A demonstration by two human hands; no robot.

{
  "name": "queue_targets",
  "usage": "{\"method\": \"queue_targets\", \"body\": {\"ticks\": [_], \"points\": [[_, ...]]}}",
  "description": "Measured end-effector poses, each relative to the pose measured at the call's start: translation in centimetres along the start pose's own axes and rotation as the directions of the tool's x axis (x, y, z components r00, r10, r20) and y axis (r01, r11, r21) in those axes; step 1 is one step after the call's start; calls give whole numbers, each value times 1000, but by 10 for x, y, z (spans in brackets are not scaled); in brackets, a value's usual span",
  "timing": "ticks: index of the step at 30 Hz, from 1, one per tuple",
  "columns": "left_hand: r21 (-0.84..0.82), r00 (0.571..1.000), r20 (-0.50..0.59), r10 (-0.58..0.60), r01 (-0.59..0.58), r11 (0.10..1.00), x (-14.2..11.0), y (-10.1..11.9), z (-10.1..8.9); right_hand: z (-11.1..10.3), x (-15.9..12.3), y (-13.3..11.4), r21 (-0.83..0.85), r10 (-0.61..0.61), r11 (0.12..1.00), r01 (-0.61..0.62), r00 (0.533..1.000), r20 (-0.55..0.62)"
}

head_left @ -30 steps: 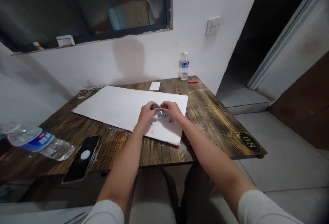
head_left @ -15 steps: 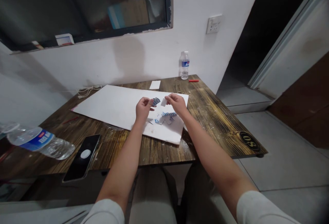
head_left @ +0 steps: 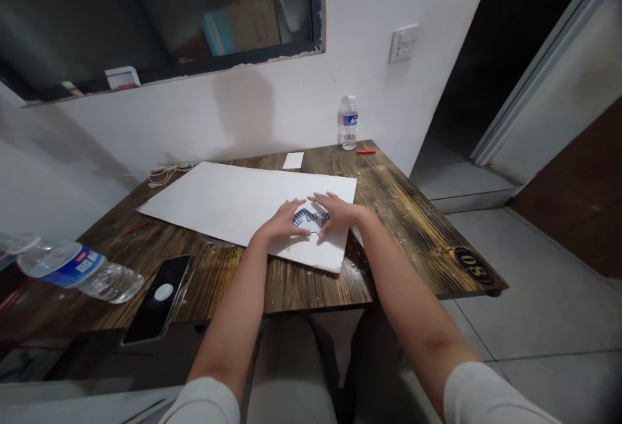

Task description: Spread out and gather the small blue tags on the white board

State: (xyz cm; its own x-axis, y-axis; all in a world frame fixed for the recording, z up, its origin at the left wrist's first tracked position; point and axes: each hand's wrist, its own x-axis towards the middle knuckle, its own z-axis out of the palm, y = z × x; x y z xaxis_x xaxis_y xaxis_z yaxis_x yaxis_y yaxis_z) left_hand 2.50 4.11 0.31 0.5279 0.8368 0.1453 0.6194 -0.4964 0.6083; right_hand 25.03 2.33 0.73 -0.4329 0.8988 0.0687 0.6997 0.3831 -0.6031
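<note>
Small paper pieces (head_left: 313,216) with blue and black drawn marks lie in a loose cluster on the white board (head_left: 228,194), near its right end. My left hand (head_left: 283,222) curves around the left side of the cluster, thumb and fingers apart. Opposite it, my right hand (head_left: 336,212) curves around the right side with its fingers spread. Both hands rest low at the board, touching or almost touching the outer pieces. Parts of the cluster are hidden behind the fingers.
The board lies on a dark wooden table (head_left: 413,242). A phone (head_left: 158,297) and a large water bottle (head_left: 80,268) lie at the left. Toward the wall are a small bottle (head_left: 349,122), a red pen (head_left: 366,152), a white card (head_left: 293,161) and a cable (head_left: 168,173).
Both hands have come down onto the board around the pieces. The pieces that each hand held up between its fingers are let go, and the fingers have spread.
</note>
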Motion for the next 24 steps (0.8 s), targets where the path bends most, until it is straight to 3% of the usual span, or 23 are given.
{"method": "queue_targets", "body": {"ticks": [3,6,10,16,18,21,24], "points": [[177,997,80,-10,-4,984,-1,-1,9,10,3,4,-115,38,993,-23,990,133],[213,1000,-16,21,-17,977,4,1,16,14,11,5,-149,2,989,6,999,52],[188,993,-93,78,-60,980,8,4,18,16,17,1,-184,21,982,-44,992,-125],[133,983,-173,68,-45,990,8,9,18,23,18,-14,-245,-38,970,-7,983,-180],[50,974,-226,33,-22,999,9,10,19,24,18,-17,-158,-24,987,-13,973,-228],[-166,948,-313,-64,11,986,12,11,20,24,21,-18,109,34,994,-1,951,-307],[-427,927,-361,-100,-69,902,14,13,17,24,26,-18,437,79,895,84,937,-341]]}}
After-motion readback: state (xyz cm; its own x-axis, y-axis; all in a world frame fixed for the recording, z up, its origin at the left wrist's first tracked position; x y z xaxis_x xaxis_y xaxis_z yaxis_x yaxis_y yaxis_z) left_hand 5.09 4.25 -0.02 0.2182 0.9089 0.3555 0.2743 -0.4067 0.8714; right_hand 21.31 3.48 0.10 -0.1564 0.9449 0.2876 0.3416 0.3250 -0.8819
